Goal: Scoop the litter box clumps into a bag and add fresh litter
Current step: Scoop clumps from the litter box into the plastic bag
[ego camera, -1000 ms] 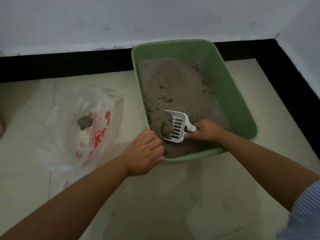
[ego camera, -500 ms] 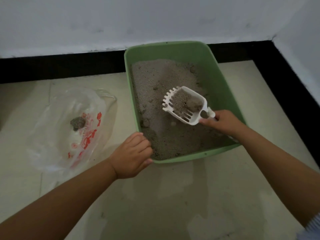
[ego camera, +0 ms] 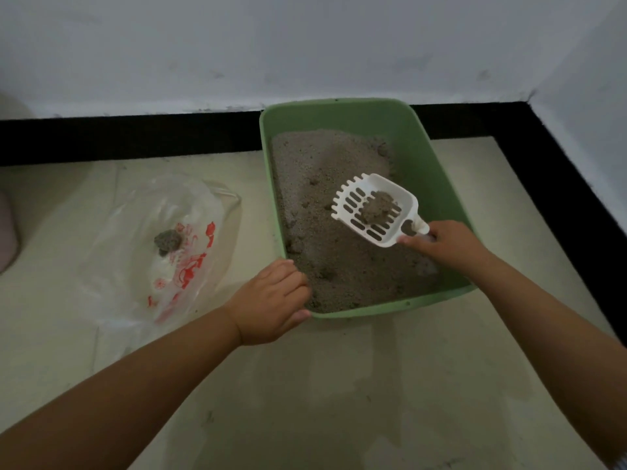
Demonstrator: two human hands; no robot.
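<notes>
Since half a second ago the scoop (ego camera: 375, 210) has tipped flatter above the litter and most loose grains have sifted out, leaving one grey clump (ego camera: 377, 207) in its slotted bowl; a second ago its bowl was down in the litter at the box's near end. It sits over the middle of the box (ego camera: 437, 184), toothed edge pointing toward the box's far left.

At the box's near right side, the right hand (ego camera: 441, 244) grips the scoop's handle, fingers curled round it. At the box's near left corner, the left hand (ego camera: 273, 300) holds the rim, fingers hooked over the edge and thumb against the outer wall, as in both earlier frames.

Grey litter (ego camera: 325, 205) fills the green box, lumpy and heaped higher toward its far end. Left of the box, well apart, a clear plastic bag (ego camera: 159, 242) with red print lies flattened on the floor, with another dark clump (ego camera: 167, 240) resting on it.

Under the box, the floor (ego camera: 339, 385) is pale, with faint darker patches in front. Beyond the box a black skirting band (ego camera: 129, 137) runs below a white wall (ego camera: 237, 45), and turns a corner to the box's right.
</notes>
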